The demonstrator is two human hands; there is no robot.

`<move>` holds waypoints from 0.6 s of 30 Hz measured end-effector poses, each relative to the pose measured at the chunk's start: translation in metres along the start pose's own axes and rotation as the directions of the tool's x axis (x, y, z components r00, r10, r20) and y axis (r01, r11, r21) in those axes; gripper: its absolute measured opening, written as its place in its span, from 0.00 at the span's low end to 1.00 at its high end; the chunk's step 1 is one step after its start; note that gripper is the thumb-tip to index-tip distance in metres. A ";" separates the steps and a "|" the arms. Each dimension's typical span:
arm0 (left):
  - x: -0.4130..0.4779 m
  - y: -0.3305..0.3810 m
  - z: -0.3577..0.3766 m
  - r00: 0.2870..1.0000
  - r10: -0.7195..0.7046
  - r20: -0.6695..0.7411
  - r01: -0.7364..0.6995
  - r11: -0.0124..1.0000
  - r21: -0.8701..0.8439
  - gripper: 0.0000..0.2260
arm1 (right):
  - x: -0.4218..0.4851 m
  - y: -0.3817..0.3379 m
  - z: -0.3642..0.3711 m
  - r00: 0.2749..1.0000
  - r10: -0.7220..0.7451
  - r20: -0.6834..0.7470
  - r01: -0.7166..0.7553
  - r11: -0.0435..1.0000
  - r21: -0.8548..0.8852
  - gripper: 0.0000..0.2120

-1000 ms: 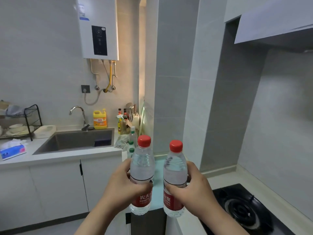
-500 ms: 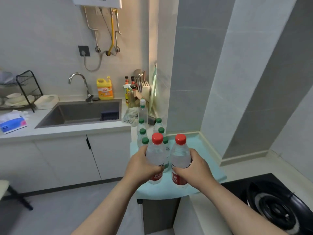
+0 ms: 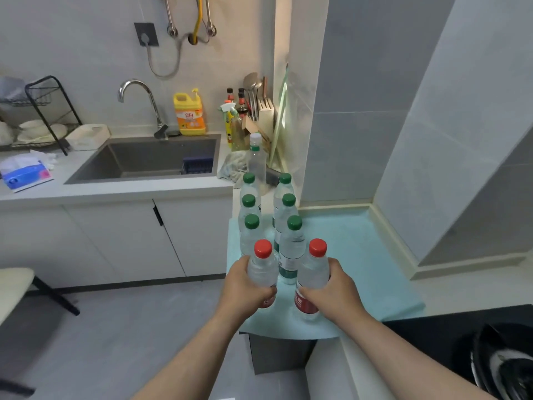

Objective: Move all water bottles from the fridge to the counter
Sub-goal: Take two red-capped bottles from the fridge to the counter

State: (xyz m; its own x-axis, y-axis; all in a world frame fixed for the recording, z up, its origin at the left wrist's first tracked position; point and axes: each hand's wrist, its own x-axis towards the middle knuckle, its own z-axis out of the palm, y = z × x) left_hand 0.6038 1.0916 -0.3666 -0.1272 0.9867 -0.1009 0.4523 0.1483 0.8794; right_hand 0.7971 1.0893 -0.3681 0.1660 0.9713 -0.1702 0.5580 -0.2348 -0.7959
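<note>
at 6 o'clock on the teal counter mat (image 3: 360, 255), left hand (image 3: 245, 287) and right hand (image 3: 336, 287) each curl fingers round a red-capped water bottle (image 3: 263, 267); judgement: seat both bases flat, clear of the green-capped bottles (image 3: 291, 246) at 12 o'clock, before letting go.

Yellow jug (image 3: 189, 115) reads "立白"; water bottle (image 3: 314, 268) label blurred.

A small home kitchen: a grey sink (image 3: 129, 157) with a tap (image 3: 154, 108) set in a white counter (image 3: 115, 192), yellow dish soap (image 3: 189, 114), a dish rack (image 3: 46, 120), a knife block (image 3: 265, 114) and a gas hob (image 3: 501, 368).
</note>
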 end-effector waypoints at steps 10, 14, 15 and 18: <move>0.026 -0.034 0.000 0.999 -0.042 0.033 0.042 0.999 0.015 0.20 | 0.025 0.007 0.026 0.999 -0.013 0.040 0.012 1.000 0.024 0.24; 0.027 -0.036 -0.004 0.998 -0.024 0.064 0.024 1.000 0.000 0.21 | 0.025 0.009 0.029 0.999 -0.019 0.045 0.018 0.999 0.029 0.25; 0.027 -0.036 -0.005 0.997 -0.019 0.075 0.019 1.000 -0.007 0.21 | 0.024 0.010 0.029 0.999 -0.023 0.046 0.022 0.999 0.026 0.25; 0.027 -0.039 -0.005 0.995 0.000 0.098 0.002 1.000 -0.015 0.21 | 0.021 0.010 0.030 0.998 -0.029 0.062 0.028 0.999 0.016 0.26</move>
State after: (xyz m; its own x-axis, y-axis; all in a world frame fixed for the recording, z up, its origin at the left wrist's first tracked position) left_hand 0.5785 1.1122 -0.4010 -0.0407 0.9884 -0.1460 0.4385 0.1490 0.8863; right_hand 0.7822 1.1083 -0.3971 0.0996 0.9781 -0.1827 0.5496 -0.2071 -0.8093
